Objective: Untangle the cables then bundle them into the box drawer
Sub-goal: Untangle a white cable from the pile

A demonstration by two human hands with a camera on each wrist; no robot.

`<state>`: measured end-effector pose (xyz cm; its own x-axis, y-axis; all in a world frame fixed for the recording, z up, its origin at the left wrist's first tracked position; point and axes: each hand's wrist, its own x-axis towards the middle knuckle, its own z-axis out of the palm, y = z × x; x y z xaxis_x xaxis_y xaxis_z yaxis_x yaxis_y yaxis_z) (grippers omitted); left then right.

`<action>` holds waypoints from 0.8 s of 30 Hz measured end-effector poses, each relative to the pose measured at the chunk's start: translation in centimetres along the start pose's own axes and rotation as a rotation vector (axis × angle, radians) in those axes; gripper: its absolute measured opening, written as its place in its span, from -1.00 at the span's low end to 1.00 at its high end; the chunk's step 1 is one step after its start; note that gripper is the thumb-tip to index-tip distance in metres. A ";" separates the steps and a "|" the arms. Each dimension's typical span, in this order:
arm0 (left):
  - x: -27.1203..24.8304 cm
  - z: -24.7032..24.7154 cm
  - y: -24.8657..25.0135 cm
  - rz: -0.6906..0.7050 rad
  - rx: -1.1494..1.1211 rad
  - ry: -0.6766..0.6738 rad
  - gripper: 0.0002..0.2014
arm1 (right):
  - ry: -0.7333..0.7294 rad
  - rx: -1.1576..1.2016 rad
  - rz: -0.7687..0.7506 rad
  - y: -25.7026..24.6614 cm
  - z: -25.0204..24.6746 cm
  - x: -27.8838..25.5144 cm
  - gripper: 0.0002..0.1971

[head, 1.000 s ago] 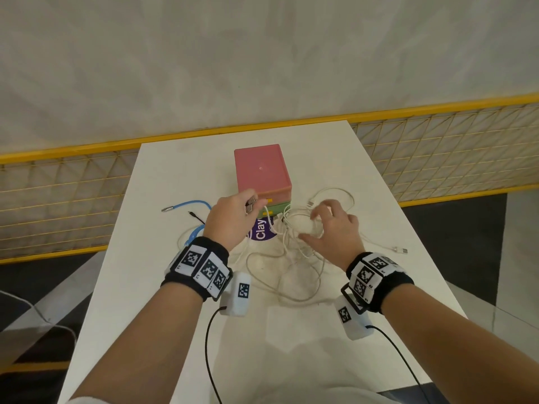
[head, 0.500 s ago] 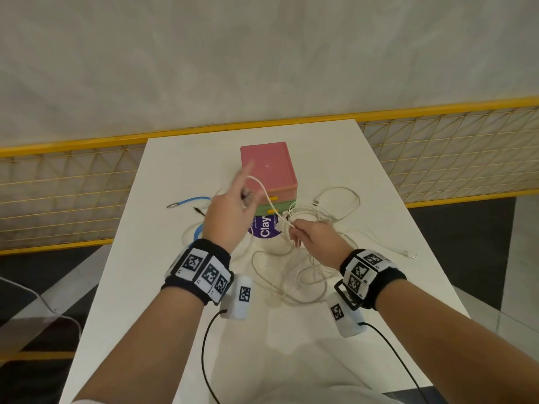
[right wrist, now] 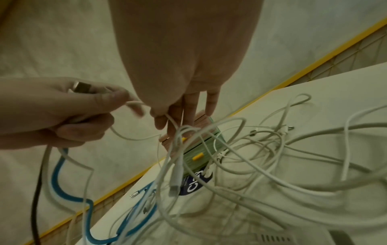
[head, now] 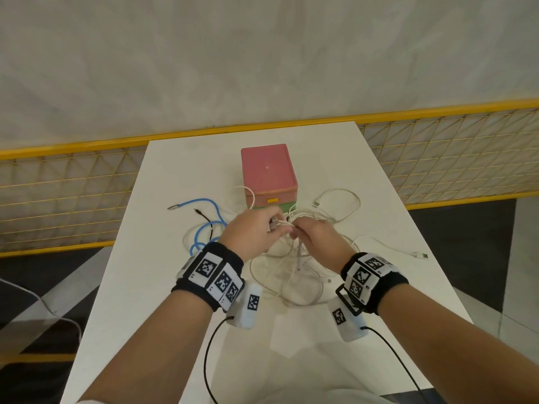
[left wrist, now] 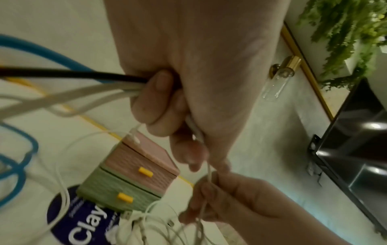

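I'm mid-untangling: my left hand (head: 250, 231) grips several cables (right wrist: 240, 149), my right hand (head: 316, 239) pinches one white strand (drawers (left wrist: 134, 180) shut); next, I'd draw it free.

Bare forearms enter from the frame's bottom, each wearing a black wristband (head: 210, 275) tiled with white square-code tags, with a white camera pod (head: 246, 309) underneath trailing a thin black cable (head: 207, 360).

In front of me a loose tangle of thin white cables (head: 294, 275) sprawls on the white table, a blue cable (head: 204, 225) and thin black cable (head: 205, 218) looping left. Beyond stands the small pink-and-green plastic drawer box (head: 269, 177), both yellow-handled drawers closed.
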<state>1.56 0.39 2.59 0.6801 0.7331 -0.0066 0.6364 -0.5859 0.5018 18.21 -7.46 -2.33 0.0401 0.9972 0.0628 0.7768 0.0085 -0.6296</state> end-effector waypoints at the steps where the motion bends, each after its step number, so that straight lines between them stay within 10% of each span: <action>1: -0.1 0.2 0.2 0.012 0.046 0.017 -0.75 | 0.000 0.000 -0.012 -0.1 0.2 0.2 -0.78; 11: -1.0 -2.5 -2.4 -0.107 -0.062 0.251 -0.80 | -0.082 -0.123 -0.026 0.3 0.9 1.5 -0.81; 16: -1.9 -3.0 -2.2 -0.178 -0.142 0.290 -0.21 | -0.060 -0.100 0.008 -3.4 -0.6 5.6 -0.82; 20: -2.3 -2.5 -3.2 -0.231 -0.246 0.425 -0.23 | -0.095 0.110 -0.019 -5.4 -1.9 9.3 -0.15; 24: -2.5 -1.7 -4.3 -0.244 -0.218 0.424 -0.43 | 0.015 0.130 0.044 -1.6 -1.8 10.4 -0.24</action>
<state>-3.46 1.70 1.94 0.2865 0.9407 0.1816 0.6368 -0.3286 0.6975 18.48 2.82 0.74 0.0819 0.9957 0.0440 0.6861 -0.0243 -0.7271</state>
